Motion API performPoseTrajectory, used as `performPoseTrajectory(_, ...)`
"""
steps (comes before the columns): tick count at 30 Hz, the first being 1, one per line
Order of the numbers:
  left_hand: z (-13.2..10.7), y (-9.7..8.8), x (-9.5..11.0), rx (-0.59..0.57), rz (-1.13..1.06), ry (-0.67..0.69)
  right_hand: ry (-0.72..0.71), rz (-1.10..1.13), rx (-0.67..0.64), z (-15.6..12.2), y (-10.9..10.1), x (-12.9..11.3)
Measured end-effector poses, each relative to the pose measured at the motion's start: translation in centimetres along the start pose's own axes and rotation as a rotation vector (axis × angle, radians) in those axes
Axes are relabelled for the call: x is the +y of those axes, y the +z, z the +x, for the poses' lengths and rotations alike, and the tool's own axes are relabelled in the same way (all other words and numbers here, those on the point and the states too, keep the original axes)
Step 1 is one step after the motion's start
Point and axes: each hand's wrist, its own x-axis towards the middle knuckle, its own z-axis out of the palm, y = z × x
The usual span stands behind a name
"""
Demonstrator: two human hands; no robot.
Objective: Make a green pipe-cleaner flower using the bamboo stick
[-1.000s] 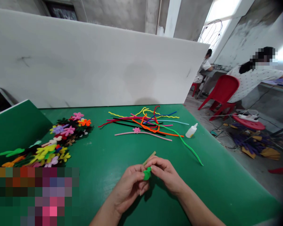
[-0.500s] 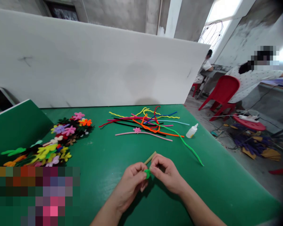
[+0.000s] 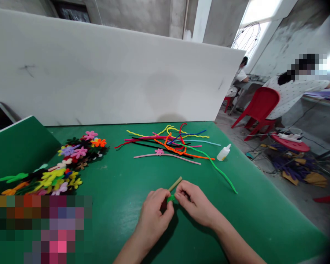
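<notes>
Left hand [image 3: 156,212] and right hand [image 3: 195,204] both pinching one green fuzzy bit [image 3: 171,198], I think; one stick [image 3: 176,183] pokes out, one bottle [image 3: 223,153] beyond.

Left hand [image 3: 155,210] and right hand [image 3: 194,200] pinch close together.

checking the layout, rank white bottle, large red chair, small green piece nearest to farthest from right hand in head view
1. Small green piece: between left hand and right hand.
2. White bottle: on the table, ahead and right.
3. Large red chair: past the table's right edge.
</notes>
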Motion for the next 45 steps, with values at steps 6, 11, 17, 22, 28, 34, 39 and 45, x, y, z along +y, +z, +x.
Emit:
performPoseTrajectory(6, -0.2, 0.1, -0.4, 0.038, 0.282, 0.235, 0.049, -0.055, -0.020, 0.2, 0.1, 0.0)
performPoseTrajectory(11, -0.2, 0.1, -0.3, 0.061, 0.313, 0.254, 0.088, 0.019, -0.011, 0.4, 0.2, -0.3)
performPoseTrajectory(17, -0.3, 0.1, -0.4, 0.138, 0.337, 0.244, 0.159, 0.173, 0.038, 0.7, 0.8, -0.4)
performPoseTrajectory(22, -0.1, 0.1, -0.6, 0.178, 0.166, 0.098, 0.154, 0.274, 0.109, 0.8, 1.6, 0.0)
performPoseTrajectory(28, 0.5, -0.6, 0.0, 0.020, -0.557, -0.397, 0.110, 0.309, 0.150, 0.7, 1.2, 0.7)
performPoseTrajectory(34, 0.5, -0.6, 0.0, -0.113, -1.109, -0.582, 0.033, 0.539, 0.084, 0.4, 1.1, 0.6)
performPoseTrajectory(39, 0.3, -0.1, -0.4, -0.249, -1.400, -0.624, -0.038, 0.578, 0.067, 0.4, 1.3, 0.4)
performPoseTrajectory(45, 0.3, 0.1, -0.4, -0.294, -1.441, -0.634, -0.051, 0.536, 0.120, 0.3, 1.4, 0.6)
